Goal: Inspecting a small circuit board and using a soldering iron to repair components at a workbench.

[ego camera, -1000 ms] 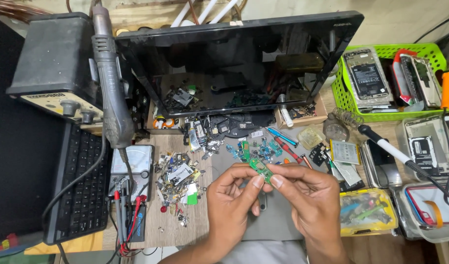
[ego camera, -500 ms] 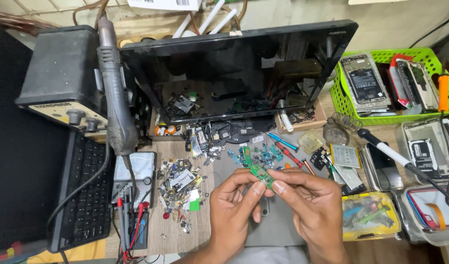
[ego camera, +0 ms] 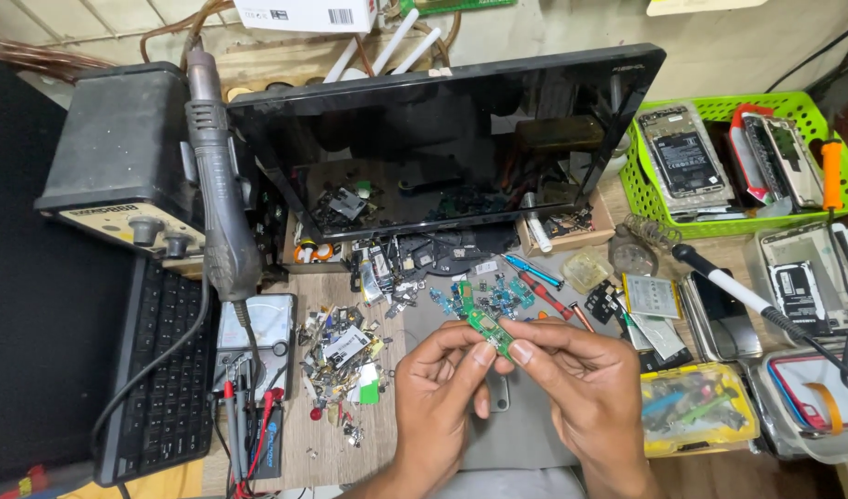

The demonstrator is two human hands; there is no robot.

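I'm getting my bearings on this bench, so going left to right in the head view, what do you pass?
Black keyboard → hot-air gun → pile of small parts → left hand → small green circuit board → right hand → yellow parts box → green basket.

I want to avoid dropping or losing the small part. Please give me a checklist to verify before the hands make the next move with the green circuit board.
1. Small green circuit board pinched from both sides: ok; left hand and right hand both grip it with their fingertips.
2. Board held over the grey work mat: ok.
3. Board free of damage: cannot tell, too small.
4. Bench around the hands tidy: not ok; a pile of loose parts and scattered small boards lie close.
5. Soldering iron clear of the hands: ok; it lies apart, to the right.
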